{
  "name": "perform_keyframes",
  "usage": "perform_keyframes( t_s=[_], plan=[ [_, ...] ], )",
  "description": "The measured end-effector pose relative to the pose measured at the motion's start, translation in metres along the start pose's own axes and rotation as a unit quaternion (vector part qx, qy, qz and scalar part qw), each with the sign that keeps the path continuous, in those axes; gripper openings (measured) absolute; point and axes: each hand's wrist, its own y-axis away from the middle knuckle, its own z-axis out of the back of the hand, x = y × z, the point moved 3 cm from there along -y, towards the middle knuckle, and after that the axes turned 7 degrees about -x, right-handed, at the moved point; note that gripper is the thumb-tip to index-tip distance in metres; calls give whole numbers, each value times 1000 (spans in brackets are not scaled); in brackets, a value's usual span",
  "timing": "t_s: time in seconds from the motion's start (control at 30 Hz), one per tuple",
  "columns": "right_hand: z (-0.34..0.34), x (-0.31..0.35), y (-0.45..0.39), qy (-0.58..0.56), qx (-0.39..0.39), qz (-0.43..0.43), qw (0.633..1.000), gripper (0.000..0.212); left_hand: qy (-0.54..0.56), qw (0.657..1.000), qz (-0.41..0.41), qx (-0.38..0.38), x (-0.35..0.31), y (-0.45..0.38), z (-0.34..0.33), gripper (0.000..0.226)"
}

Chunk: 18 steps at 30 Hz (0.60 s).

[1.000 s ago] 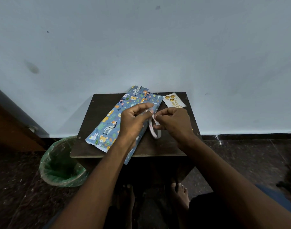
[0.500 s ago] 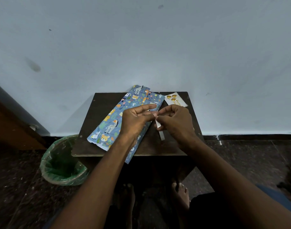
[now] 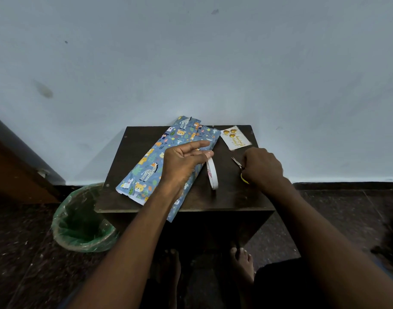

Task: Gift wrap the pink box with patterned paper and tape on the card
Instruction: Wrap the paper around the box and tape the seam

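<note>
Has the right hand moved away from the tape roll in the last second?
Yes. The right hand left the tape roll and went rightward along the table to the scissors, just below the card.

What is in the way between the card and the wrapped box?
Nothing visible. The card lies on the table just right of the box, with only bare tabletop between them. The tape and scissors sit nearer the person, off that path.
</note>
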Motion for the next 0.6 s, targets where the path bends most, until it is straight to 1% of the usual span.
perform_keyframes(
  t_s=[0.07, 0.13, 0.27, 0.4, 0.5, 0.6],
  plan=[
    [-1, 3, 0, 11, -23, 9, 1000, 27, -5, 1000, -2, -1, 0, 0, 0, 32],
    [1, 6, 0, 17, -38, 8, 999, 30, -8, 1000, -7, -3, 0, 0, 1, 32],
    [1, 6, 2, 56, -31, 0, 998, 35, -16, 1000, -24, -2, 0, -1, 2, 31],
    [-6, 13, 6, 57, -35, 26, 997, 25, -22, 999, -33, 1, 0, -1, 1, 30],
    [-8, 23, 9, 73, -39, 55, 995, 25, -19, 999, -39, 6, 0, -2, 2, 30],
    [-9, 29, 11, 95, -39, 65, 993, 23, -21, 999, -42, 10, 0, -2, 4, 30]
  ],
)
